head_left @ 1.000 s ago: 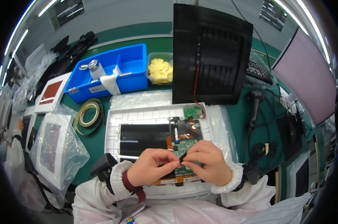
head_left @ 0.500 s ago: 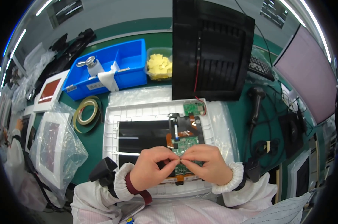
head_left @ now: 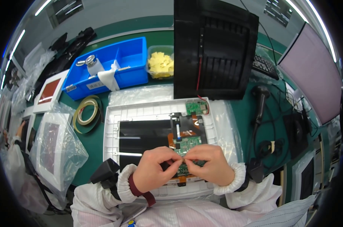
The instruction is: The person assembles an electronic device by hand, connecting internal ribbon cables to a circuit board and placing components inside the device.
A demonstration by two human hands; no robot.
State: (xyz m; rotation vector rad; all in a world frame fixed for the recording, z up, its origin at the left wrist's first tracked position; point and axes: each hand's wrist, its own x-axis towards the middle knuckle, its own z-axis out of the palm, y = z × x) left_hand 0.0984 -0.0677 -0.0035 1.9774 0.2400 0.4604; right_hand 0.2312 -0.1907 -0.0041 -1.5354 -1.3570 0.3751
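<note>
Both my hands meet over a green circuit board (head_left: 189, 143) inside a white device housing (head_left: 111, 130). My left hand (head_left: 155, 168) is closed, thumb and forefinger pinched together. Opposite it, my right hand (head_left: 210, 165) pinches too, its fingertips touching or almost touching the left ones. Whatever is between the fingertips is too small to make out. Left of the board lies a dark glossy panel (head_left: 143, 137). Orange flat cables (head_left: 171, 140) run beside the board, and a smaller green board (head_left: 196, 108) sits at the housing's upper right corner, with a red wire on it.
A black back cover (head_left: 224, 49) stands behind the housing. Left of it are a tub of yellow pieces (head_left: 160, 64), a blue bin (head_left: 131, 77) and tape rolls (head_left: 80, 120). A bagged white frame (head_left: 52, 151) lies left; a scanner (head_left: 260, 104) and monitor (head_left: 311, 73) are right. Another person's hand (head_left: 20, 129) shows far left.
My fingertips remain pinched together over the board, and the right fingers have shifted slightly. The whole view has moved a little.
</note>
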